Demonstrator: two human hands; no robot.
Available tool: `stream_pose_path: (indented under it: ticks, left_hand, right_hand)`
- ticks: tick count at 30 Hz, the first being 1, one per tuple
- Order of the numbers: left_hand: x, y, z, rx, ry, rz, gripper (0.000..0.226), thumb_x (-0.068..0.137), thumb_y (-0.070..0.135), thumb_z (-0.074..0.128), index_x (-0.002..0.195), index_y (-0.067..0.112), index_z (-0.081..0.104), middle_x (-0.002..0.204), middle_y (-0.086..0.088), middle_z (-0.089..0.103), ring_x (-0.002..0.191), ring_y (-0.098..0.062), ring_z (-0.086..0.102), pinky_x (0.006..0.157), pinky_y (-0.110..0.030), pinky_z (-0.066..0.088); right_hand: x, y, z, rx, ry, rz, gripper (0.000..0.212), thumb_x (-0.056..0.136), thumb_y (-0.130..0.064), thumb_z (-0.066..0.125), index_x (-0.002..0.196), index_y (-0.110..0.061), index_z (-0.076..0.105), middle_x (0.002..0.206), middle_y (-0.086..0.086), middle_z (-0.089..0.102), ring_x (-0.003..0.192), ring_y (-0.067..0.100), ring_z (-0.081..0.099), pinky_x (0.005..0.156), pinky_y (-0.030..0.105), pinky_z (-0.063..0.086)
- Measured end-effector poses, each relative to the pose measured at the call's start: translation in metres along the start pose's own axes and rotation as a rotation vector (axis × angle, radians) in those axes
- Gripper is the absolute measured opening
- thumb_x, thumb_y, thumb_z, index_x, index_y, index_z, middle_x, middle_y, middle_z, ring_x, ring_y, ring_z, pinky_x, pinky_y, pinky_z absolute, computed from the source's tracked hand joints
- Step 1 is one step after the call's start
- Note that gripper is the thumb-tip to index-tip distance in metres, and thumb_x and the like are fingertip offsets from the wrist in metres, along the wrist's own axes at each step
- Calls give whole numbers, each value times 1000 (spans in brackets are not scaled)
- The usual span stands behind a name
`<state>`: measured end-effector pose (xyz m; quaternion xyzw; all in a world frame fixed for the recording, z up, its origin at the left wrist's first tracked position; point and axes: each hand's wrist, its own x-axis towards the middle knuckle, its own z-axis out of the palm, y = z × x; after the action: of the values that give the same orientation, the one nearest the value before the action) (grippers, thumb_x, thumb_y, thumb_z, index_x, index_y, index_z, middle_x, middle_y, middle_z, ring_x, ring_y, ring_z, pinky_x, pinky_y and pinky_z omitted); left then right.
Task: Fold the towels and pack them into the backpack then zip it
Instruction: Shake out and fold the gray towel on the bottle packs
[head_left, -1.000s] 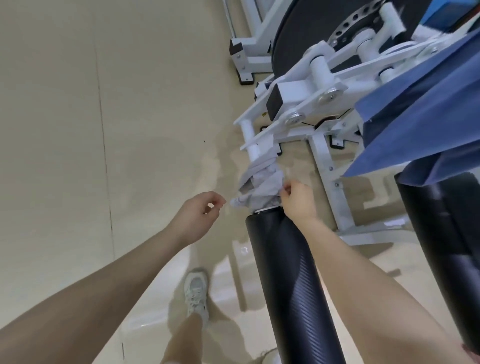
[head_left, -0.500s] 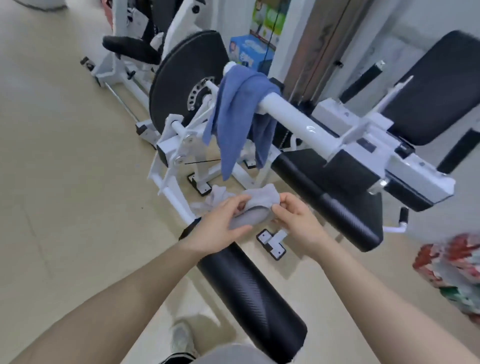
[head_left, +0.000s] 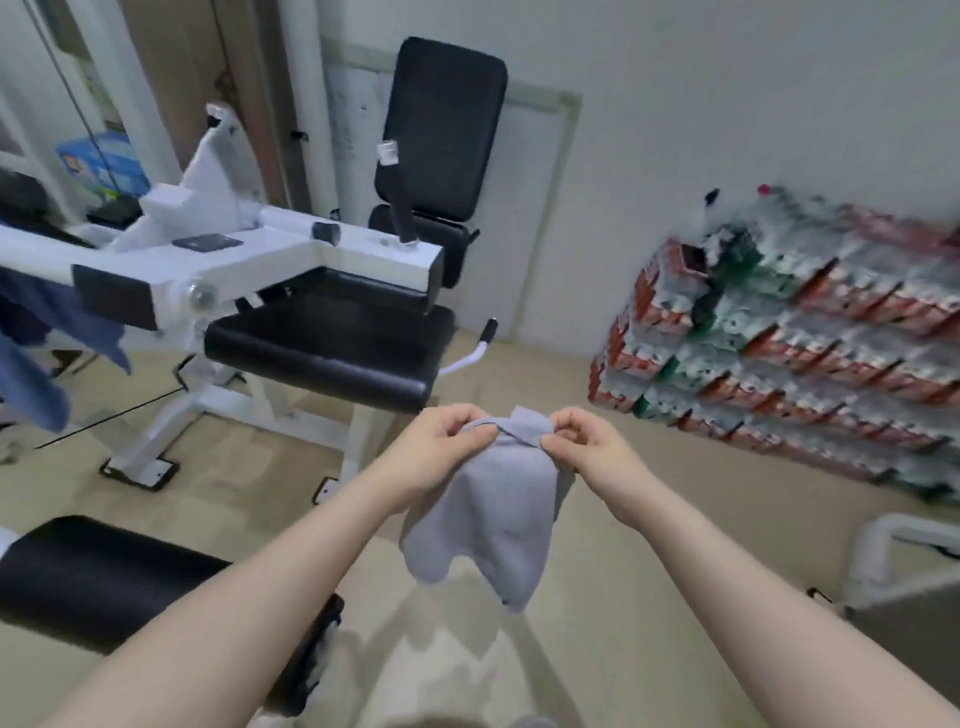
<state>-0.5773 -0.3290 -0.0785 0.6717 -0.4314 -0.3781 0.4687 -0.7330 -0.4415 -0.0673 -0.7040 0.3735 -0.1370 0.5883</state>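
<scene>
The left hand pinches the top edge of the grey towel; just to its right the right hand pinches the same edge. The cloth hangs free below them, probably held up to find the corners for folding. A blue towel far left is cut off. No backpack shows.

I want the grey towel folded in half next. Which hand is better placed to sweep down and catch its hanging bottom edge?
Probably the left hand: the grey towel hangs lower-left, under its wrist. The right hand pinches the top edge and can hold it.
</scene>
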Motion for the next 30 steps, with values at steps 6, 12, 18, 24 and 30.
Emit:
stream_pose_path:
  ticks: [6, 12, 18, 24, 30]
  left_hand:
    - [74, 78, 103, 181, -181, 185, 28, 90, 18, 55, 65, 29, 57, 56, 21, 54, 54, 12, 48, 54, -4, 35]
    - [147, 130, 181, 547, -273, 443, 18, 89, 24, 57, 72, 19, 63, 54, 13, 44, 56, -2, 46, 51, -12, 31]
    - [248, 163, 226, 892, -200, 833, 28, 93, 39, 46, 88, 14, 56, 84, -4, 64, 80, -24, 57, 62, -31, 38]
    - [374, 189, 239, 777, -244, 908, 26, 91, 36, 51, 93, 13, 65, 87, -6, 69, 82, -26, 60, 62, -30, 39]
    - [485, 208, 271, 818, -204, 929, 24, 93, 34, 48, 93, 14, 62, 90, -6, 68, 84, -28, 59, 60, -29, 36]
  right_hand:
    - [-25, 29, -120, -155, 319, -81, 10, 88, -5, 57, 95, -11, 60, 81, -6, 56, 75, 6, 51, 64, 4, 39]
    - [-10, 36, -197, -387, 469, -208, 22, 82, -8, 64, 104, -11, 62, 98, -3, 56, 89, 9, 49, 73, -2, 32]
    - [47, 44, -260, -312, 666, -208, 22, 85, -2, 52, 87, -20, 64, 91, -2, 66, 87, 12, 58, 77, 22, 44]
    - [148, 36, -344, -513, 778, -93, 23, 80, 2, 47, 92, -7, 64, 82, 1, 49, 79, 16, 44, 61, 9, 32]
    - [210, 57, -427, -453, 912, -55, 15, 82, 2, 44, 82, -6, 56, 83, 2, 46, 76, 17, 43, 59, 17, 31]
